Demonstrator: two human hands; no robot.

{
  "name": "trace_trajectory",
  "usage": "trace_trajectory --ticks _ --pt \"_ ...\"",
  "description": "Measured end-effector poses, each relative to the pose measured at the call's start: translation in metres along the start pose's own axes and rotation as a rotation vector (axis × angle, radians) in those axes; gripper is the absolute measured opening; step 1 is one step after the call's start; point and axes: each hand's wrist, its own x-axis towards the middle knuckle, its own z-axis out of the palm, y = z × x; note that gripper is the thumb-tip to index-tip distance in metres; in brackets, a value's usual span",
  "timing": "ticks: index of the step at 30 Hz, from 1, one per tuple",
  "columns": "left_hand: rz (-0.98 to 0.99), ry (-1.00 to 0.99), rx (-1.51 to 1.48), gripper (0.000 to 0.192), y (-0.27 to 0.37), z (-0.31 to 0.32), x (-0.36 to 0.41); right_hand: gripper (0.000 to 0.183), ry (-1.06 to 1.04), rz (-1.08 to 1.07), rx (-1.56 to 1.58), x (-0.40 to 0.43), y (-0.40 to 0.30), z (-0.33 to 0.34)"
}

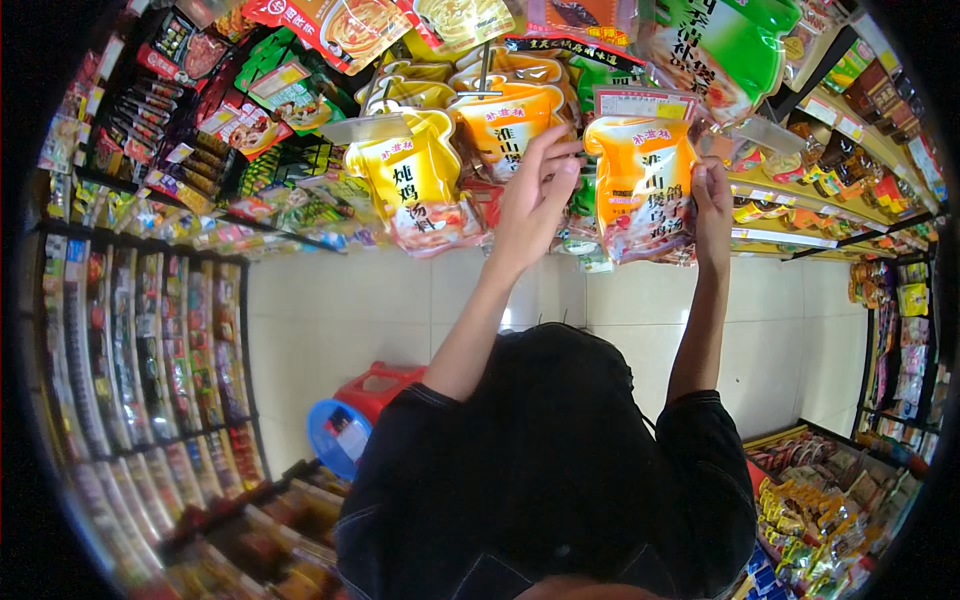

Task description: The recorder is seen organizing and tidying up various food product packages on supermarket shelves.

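My right hand (711,202) pinches the right edge of an orange soup-ingredient pouch (645,195), with the thumb on its front. The pouch is upright just below a price tag (646,103); whether it still hangs on a hook is hidden. My left hand (536,199) is raised to the left of that pouch, fingers apart and holding nothing. Behind its fingers hangs a row of similar orange pouches (504,139). Further left, a yellow pouch (416,187) hangs in front of others of its kind. All these pouches bear writing.
A green pouch (724,56) hangs at upper right, beside shelves of packaged food (832,187). Metal hooks (480,93) stick out among the pouches. On the tiled floor (337,307) stand a red plastic stool (379,386) and a blue round container (337,439), left of my body.
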Motion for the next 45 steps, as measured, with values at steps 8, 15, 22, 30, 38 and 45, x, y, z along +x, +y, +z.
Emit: trace_trajectory --ticks 8,15,22,30,38,45 --pt "0.009 -0.031 -0.196 0.039 -0.004 0.024 0.035 0.018 0.087 -0.225 -0.088 -0.004 0.0 0.01" --pt "-0.048 -0.08 -0.011 0.032 0.007 0.033 0.052 0.02 0.05 -0.127 -0.096 -0.011 -0.011 0.004" --pt "0.042 0.045 0.036 0.029 -0.005 0.037 0.053 0.019 0.051 -0.044 0.083 -0.011 -0.006 0.016" --pt "0.082 0.099 0.107 0.026 -0.004 0.041 0.05 0.021 0.009 -0.026 0.135 -0.01 -0.007 0.011" --pt "-0.033 0.01 0.041 0.032 0.001 0.036 0.059 0.02 0.002 -0.06 0.068 -0.009 -0.009 0.002" --pt "0.054 -0.026 0.064 0.03 -0.002 0.034 0.077 0.02 -0.034 -0.18 0.006 -0.009 -0.002 0.005"
